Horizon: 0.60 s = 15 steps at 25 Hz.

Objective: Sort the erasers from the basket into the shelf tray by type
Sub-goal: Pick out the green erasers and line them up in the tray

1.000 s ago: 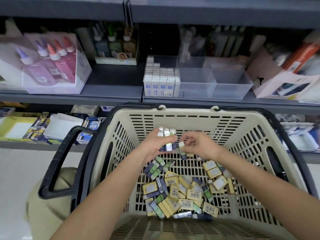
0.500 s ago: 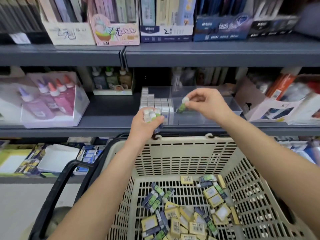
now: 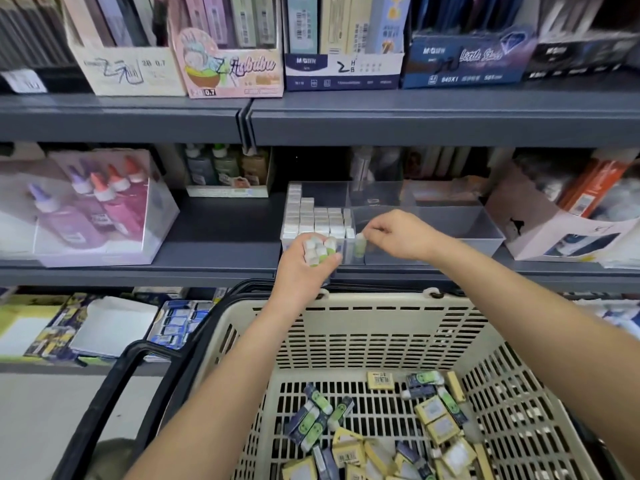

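Stationery shop, grey shelves (image 3: 214, 244). Mid-placing: right hand (image 3: 398, 237) pinching green-sleeved eraser (image 3: 360, 244) upright at front of shelf tray (image 3: 485, 237), beside white rows (image 3: 318, 216). Left hand (image 3: 301, 271) curled round bunch of same erasers (image 3: 318, 250), just before tray. Many more loose in basket (image 3: 363, 327). Next, likely: release, draw another from bunch, keep types apart.

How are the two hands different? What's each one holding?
The left hand grips a whole bunch of erasers, while the right hand pinches just one eraser. The left hand sits in front of the shelf tray; the right hand hovers over its front wall. Both hold erasers with white ends up.
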Each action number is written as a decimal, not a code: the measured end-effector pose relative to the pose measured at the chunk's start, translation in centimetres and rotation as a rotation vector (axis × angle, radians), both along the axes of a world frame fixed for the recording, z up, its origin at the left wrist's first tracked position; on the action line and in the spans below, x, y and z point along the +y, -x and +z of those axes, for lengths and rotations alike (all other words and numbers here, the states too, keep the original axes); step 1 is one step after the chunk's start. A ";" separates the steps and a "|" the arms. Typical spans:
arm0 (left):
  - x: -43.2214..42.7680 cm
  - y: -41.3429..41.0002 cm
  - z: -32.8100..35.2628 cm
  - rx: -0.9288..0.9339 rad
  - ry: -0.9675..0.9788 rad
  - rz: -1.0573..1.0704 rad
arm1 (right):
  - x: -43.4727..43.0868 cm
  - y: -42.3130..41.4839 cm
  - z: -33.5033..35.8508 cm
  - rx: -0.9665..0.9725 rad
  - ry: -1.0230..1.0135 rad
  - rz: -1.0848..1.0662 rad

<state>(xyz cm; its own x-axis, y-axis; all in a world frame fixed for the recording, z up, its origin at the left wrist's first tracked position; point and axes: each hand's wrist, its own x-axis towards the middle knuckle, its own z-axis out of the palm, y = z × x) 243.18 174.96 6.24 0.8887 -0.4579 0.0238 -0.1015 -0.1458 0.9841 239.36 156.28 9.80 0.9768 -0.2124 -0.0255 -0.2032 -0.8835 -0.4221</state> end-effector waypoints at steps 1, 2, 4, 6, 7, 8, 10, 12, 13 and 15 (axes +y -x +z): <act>0.0 0.0 0.1 0.016 0.003 -0.004 | 0.0 0.0 -0.1 0.016 0.016 0.016; -0.1 0.0 0.2 0.037 0.009 -0.004 | 0.0 0.2 -0.1 0.026 0.026 0.031; -0.1 0.0 0.6 0.077 0.014 -0.002 | 0.2 0.8 0.1 -0.017 0.019 0.035; 0.0 0.1 0.8 0.086 0.006 -0.020 | 0.8 1.7 0.6 -0.165 -0.036 -0.022; -0.1 0.1 0.9 0.083 0.000 -0.039 | 1.3 2.2 0.8 -0.234 -0.110 -0.052; -0.2 0.3 1.0 0.080 -0.004 -0.061 | 1.9 2.7 1.1 -0.274 -0.212 -0.067; -0.7 0.6 1.1 0.064 -0.015 -0.113 | 3.2 3.4 1.3 -0.261 -0.358 -0.072; -1.3 1.0 1.2 0.030 -0.041 -0.160 | 3.8 3.7 1.2 -0.214 -0.346 -0.080; -1.4 1.1 1.3 0.023 -0.047 -0.167 | 3.7 3.8 1.4 -0.196 -0.353 -0.084; -1.2 0.8 1.3 0.039 -0.023 -0.118 | 2.6 4.0 2.2 -0.195 -0.472 -0.112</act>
<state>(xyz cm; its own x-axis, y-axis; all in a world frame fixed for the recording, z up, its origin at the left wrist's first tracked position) 242.41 173.81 7.55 0.8284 -0.5598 -0.0213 -0.0815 -0.1581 0.9841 235.37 158.90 12.00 0.9451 -0.3249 0.0364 -0.1633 -0.5656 -0.8084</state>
